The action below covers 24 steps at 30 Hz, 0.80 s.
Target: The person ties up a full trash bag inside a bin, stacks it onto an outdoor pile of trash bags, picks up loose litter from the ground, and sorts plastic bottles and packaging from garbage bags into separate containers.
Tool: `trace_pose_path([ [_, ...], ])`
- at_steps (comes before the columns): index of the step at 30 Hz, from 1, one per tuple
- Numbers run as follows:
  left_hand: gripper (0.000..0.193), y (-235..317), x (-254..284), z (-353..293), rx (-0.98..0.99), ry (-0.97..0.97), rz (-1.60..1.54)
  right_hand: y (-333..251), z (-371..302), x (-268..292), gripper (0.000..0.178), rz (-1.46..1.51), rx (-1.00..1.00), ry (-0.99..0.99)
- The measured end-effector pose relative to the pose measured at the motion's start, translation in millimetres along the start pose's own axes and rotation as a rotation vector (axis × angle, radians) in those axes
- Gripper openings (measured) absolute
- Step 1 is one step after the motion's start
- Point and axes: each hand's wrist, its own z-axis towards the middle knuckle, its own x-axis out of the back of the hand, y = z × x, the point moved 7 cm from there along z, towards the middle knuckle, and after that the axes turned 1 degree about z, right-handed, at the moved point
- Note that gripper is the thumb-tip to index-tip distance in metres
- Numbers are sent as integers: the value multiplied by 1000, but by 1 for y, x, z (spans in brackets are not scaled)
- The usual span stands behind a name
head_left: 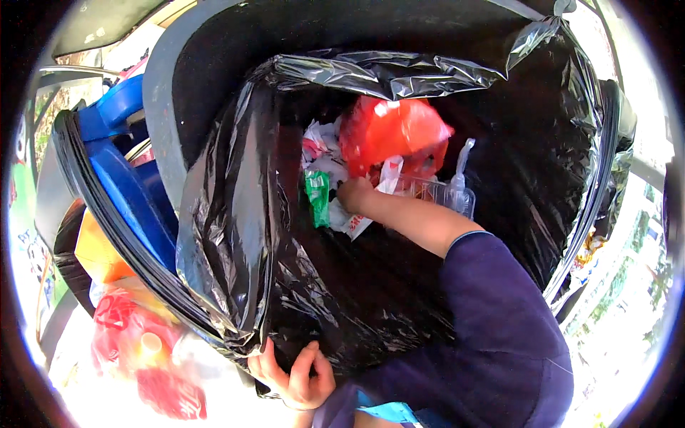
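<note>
Looking down into a large bin lined with a black plastic bag (pixel 235 235). Left hand (pixel 292 374) clamped on the near rim of the bag, fingers curled over the crinkled plastic at the lower edge of the opening. Right hand (pixel 353 194) reaching deep inside, arm in a dark blue sleeve (pixel 499 314) stretched down from the lower right, fingers buried among the rubbish so that their grip cannot be told for sure; seemingly closed on white crumpled paper (pixel 349 221). Hands well apart, one at the rim, the other near the bottom of the bag. Just above the right hand, a red plastic bag (pixel 392 132), bunched and bright. Beside it to the left, a green wrapper (pixel 317 192) and more white scraps. To the right of the hand, a clear plastic container (pixel 446 192) with a clear piece sticking up behind it. Outside the bin on the left, a blue plastic object (pixel 121 178) behind a dark rim, an orange-yellow package (pixel 100 250) below it, and further down a red bag (pixel 135 335), blurred, lying beside the bin.
</note>
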Motion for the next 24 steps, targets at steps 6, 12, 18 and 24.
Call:
trace_pose_path([
  [6,18,0,1,-3,58,19,31,2,3,164,30,-318,35,382],
  [12,20,-2,-2,-1,17,7,10,132,50,52,34,-89,-217,83],
  [18,20,-7,0,-4,55,-2,26,103,49,4,39,-5,-196,-175],
  [24,22,-8,-1,-4,83,89,28,123,49,45,62,195,-333,390],
])
